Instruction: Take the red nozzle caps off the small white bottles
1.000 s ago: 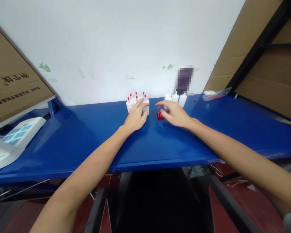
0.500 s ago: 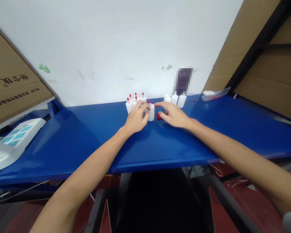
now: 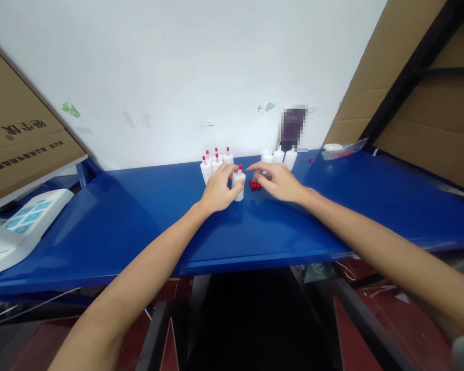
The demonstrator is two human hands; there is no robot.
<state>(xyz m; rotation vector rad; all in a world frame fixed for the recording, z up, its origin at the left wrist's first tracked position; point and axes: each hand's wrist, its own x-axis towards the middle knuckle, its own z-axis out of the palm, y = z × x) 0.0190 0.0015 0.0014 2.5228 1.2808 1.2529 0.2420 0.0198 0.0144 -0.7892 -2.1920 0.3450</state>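
My left hand (image 3: 221, 187) is wrapped round a white squeeze bottle (image 3: 238, 191) with a red tip cap, which stands upright on the blue table. My right hand (image 3: 277, 180) hovers just right of it, fingers apart and nothing seen in them. Below its fingertips lies a small block of red caps (image 3: 255, 184). Behind my left hand stand several red-capped white bottles (image 3: 205, 169). Beyond my right hand are white bottles without red caps (image 3: 290, 159), partly hidden by the hand.
The blue table (image 3: 139, 221) runs against a white wall. A single red cap (image 3: 310, 159) and a clear plastic bag (image 3: 344, 150) lie at the back right. On the left sits a white device with blue panels (image 3: 27, 214), near a cardboard box (image 3: 23, 129).
My left hand has closed round the bottle, which has shifted slightly toward me and now stands lower in view. My right hand has barely moved, its fingers a little more curled.
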